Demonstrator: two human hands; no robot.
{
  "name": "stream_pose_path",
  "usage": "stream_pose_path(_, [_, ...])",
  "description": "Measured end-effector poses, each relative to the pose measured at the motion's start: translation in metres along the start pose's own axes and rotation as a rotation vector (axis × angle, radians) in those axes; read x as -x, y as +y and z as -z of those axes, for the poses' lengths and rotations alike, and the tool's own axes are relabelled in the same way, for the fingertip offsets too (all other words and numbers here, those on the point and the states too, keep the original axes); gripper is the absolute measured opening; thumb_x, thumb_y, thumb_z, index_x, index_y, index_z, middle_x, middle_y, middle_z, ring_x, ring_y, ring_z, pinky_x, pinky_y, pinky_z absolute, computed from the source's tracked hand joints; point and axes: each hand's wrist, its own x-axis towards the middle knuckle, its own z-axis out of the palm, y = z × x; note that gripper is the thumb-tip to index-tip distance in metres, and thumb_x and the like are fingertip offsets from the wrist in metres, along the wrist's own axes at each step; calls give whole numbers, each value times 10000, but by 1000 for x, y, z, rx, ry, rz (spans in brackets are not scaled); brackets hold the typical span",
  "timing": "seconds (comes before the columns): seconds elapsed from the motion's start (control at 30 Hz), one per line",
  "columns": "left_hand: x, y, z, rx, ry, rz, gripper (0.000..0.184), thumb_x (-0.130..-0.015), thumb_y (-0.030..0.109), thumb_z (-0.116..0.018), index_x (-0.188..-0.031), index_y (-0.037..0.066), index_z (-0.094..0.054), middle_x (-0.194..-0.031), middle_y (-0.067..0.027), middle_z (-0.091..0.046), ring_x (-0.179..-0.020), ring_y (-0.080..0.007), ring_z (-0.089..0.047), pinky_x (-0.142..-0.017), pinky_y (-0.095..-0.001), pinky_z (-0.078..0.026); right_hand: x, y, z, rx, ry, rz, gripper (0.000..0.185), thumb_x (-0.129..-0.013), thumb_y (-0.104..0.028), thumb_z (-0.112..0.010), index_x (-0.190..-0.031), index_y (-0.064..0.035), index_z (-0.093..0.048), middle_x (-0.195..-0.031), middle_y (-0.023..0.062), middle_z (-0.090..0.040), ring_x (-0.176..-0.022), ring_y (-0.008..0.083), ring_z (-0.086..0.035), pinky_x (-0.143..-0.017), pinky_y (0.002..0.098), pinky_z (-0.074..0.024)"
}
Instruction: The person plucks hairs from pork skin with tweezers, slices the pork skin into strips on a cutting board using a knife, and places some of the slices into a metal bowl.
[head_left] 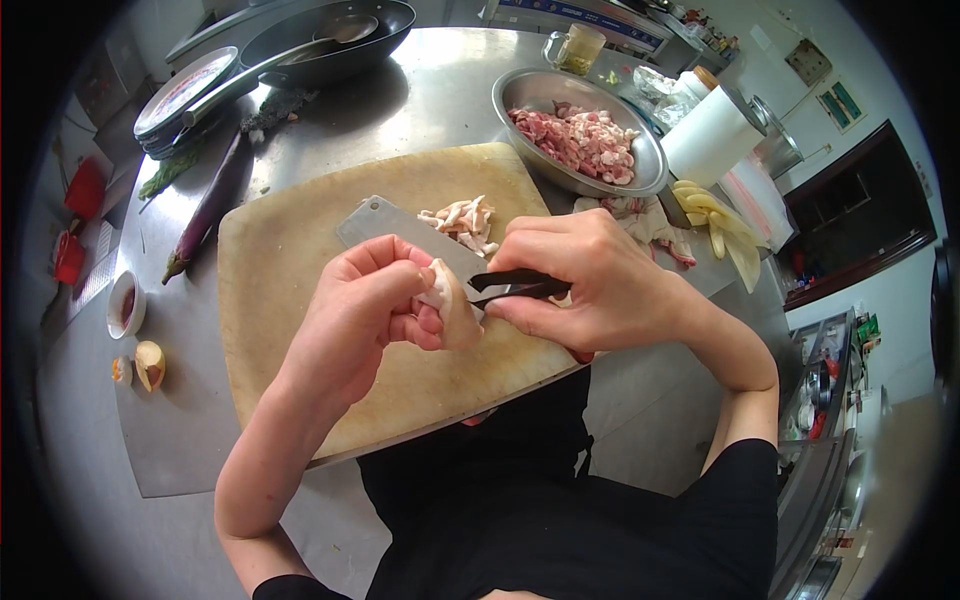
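Between finger and thumb, my left hand (pixel 375 300) pinches a pale piece of meat with skin (pixel 456 308) above the cutting board (pixel 290 350). Black tweezers (pixel 525 284) are gripped in my right hand (pixel 590 275), their tips at the right edge of that piece. Under both hands a cleaver (pixel 385 222) lies flat on the board, its lower part hidden by them. Beside the blade, just beyond my hands, sits a small heap of pale cut strips (pixel 465 221).
At the back right stands a metal bowl of chopped meat (pixel 508 88), near a paper roll (pixel 712 135), raw meat (pixel 640 220) and peeled pale slices (pixel 715 222). Leftward are an eggplant (pixel 215 205), a wok (pixel 385 50), plates (pixel 185 90) and a small bowl (pixel 137 300).
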Motion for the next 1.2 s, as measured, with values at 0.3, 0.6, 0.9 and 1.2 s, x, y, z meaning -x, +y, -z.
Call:
stream_pose_path(0.3, [5,2,-3,-129,-26,-50,75,-930,69,-643,-976,14,-623,-837,-45,-683,-689,-85,-654,-642,-246,-563,4,-6,2,-30,-118,77,208,-810,-71,-794,-928,21,-649,-832,122,-644,-694,305,-665,-569,375,-483])
stream_pose_path(0.6, [7,0,-7,-188,-40,-74,76,-919,49,-649,-971,-3,-631,-840,-51,-679,-693,-88,-644,-632,-251,-556,-4,-4,0,6,-94,-11,154,-841,-119,-708,-798,6,-630,-746,156,-633,-690,345,-660,-628,427,-504])
stream_pose_path(0.9, [8,0,-7,-174,-36,-71,85,-910,43,-656,-971,-11,-631,-847,-61,-682,-711,-98,-652,-645,-258,-564,3,-3,7,-41,-103,-26,182,-827,-79,-788,-912,11,-655,-813,124,-655,-672,298,-661,-564,371,-479])
stream_pose_path(1.2, [8,-3,-11,-230,-42,-126,100,-941,56,-648,-993,-23,-616,-889,-83,-695,-781,-131,-700,-732,-289,-618,-1,-5,4,-95,-131,-131,161,-851,-93,-770,-862,31,-667,-728,141,-642,-622,265,-640,-571,346,-472])
